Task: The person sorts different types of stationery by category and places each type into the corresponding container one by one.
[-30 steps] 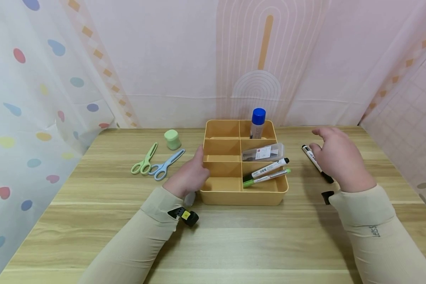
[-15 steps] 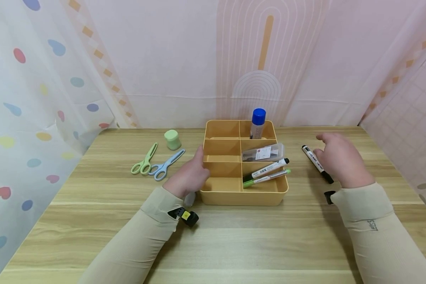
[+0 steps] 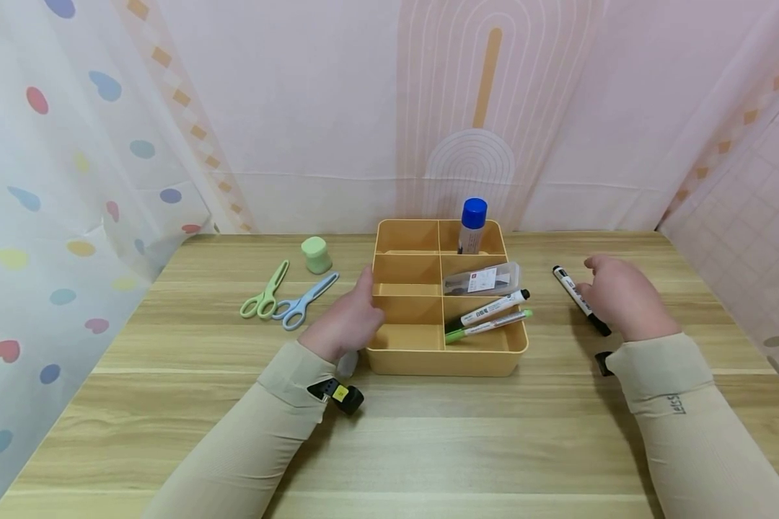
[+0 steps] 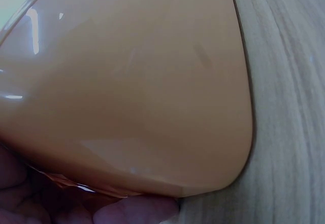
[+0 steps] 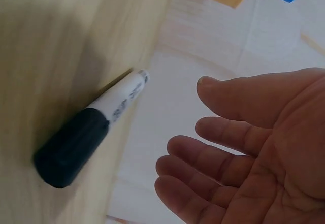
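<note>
Marker (image 3: 573,289) is lying on the table (image 3: 467,447), right of the box (image 3: 441,363); probably light, stiff, smooth, apt to roll. Mid-barrel is looking best for a pinch. Right hand (image 3: 630,299) is hovering just beside it, thumb and loosely bent fingers standing apart, holding nothing. Left hand (image 3: 347,321) is gripping the box's left wall, fingers partly hidden.

Desk (image 3: 441,454) setting — patterned curtain (image 3: 311,108), organizer (image 3: 444,363).

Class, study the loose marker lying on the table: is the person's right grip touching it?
Apart. The right wrist view shows it: pale curtain is visible between the right grip and the marker.
</note>
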`<control>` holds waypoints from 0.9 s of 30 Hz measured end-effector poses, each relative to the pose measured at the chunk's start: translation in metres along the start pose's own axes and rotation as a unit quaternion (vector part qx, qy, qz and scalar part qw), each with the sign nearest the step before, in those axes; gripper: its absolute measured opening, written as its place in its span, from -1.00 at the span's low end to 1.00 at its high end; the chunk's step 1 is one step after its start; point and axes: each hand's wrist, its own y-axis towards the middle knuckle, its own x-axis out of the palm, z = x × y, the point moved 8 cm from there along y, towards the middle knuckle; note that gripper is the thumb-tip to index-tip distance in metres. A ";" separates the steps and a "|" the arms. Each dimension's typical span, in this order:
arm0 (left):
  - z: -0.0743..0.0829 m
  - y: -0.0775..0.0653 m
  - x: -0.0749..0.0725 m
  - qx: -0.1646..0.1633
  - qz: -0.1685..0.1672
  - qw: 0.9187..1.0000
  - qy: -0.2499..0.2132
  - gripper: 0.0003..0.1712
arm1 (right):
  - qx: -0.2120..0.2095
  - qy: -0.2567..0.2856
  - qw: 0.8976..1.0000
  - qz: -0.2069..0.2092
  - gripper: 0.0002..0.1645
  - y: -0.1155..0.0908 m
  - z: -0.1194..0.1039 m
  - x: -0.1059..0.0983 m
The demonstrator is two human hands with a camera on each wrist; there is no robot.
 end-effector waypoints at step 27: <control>0.000 0.001 0.000 0.005 0.001 1.000 -0.012 -0.02 | -0.029 -0.051 0.997 -0.042 -0.49 0.006 0.005 0.020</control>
